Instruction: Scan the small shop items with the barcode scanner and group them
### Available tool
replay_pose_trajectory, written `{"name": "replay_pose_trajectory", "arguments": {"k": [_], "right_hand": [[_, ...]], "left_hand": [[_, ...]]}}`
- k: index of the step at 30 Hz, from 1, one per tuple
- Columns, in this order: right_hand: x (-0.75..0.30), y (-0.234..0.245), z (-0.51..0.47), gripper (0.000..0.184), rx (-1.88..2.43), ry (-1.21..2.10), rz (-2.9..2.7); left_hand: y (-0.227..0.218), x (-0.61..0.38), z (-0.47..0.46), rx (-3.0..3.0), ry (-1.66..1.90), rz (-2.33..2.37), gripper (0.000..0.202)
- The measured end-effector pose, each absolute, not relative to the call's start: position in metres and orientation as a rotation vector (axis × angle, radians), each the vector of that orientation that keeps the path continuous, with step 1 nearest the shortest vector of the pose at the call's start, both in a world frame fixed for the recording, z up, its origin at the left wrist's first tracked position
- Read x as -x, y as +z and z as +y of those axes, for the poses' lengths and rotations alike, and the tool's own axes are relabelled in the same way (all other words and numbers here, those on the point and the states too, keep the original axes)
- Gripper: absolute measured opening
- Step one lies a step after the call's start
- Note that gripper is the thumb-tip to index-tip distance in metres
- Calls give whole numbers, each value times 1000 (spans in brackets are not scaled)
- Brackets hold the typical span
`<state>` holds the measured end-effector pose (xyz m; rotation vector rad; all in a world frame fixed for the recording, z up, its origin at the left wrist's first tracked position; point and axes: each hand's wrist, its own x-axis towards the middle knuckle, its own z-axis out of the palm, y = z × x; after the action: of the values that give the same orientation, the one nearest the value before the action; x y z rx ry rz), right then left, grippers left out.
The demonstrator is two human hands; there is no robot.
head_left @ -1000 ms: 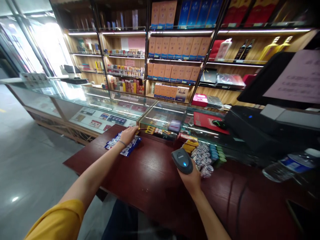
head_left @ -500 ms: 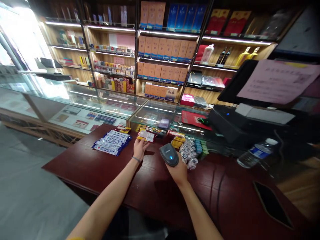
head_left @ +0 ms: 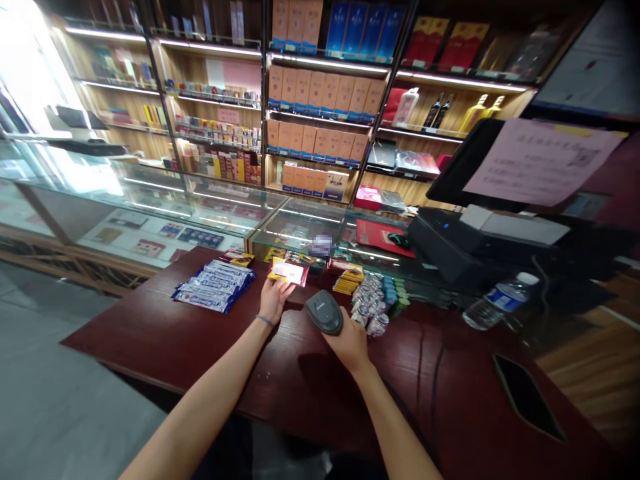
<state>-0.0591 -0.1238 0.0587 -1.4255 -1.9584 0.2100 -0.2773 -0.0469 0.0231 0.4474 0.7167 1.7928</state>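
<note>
My left hand [head_left: 273,300] grips the near edge of a small red and yellow snack packet [head_left: 289,272], its white label turned up toward me. In my right hand [head_left: 351,341] is a black barcode scanner [head_left: 324,312], its head angled toward the packet and apart from it. Blue and silver long wrappers [head_left: 215,287] lie in a row left of my left hand. Beyond the scanner sit a stack of yellow packets [head_left: 349,283] and several small clear-topped bottles or jars [head_left: 370,300], partly behind my right hand.
A dark red table [head_left: 200,347] carries these goods. On its right are a water bottle [head_left: 500,303] and a phone [head_left: 529,397]. A glass display case [head_left: 295,223] borders the far side; a black monitor [head_left: 453,173] with a pink paper stands at right.
The packet's label now faces up more and looks brighter. A blue light seen on the scanner earlier no longer shows. The whole view has shifted slightly.
</note>
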Motion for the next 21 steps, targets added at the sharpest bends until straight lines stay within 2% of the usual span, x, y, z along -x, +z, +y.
{"name": "replay_pose_trajectory", "arguments": {"k": [4,16,21], "right_hand": [[57,62,-125,32,1460,248,-1901],[18,81,-119,55,1519,194,-1671],[-12,85,-112,59,1544,188,-1556]], "left_hand": [[21,279,-45,-471,1800,722,31],[54,260,-34,-907,1821,880,50],[85,236,-14,-1451,1831,1198,30]]}}
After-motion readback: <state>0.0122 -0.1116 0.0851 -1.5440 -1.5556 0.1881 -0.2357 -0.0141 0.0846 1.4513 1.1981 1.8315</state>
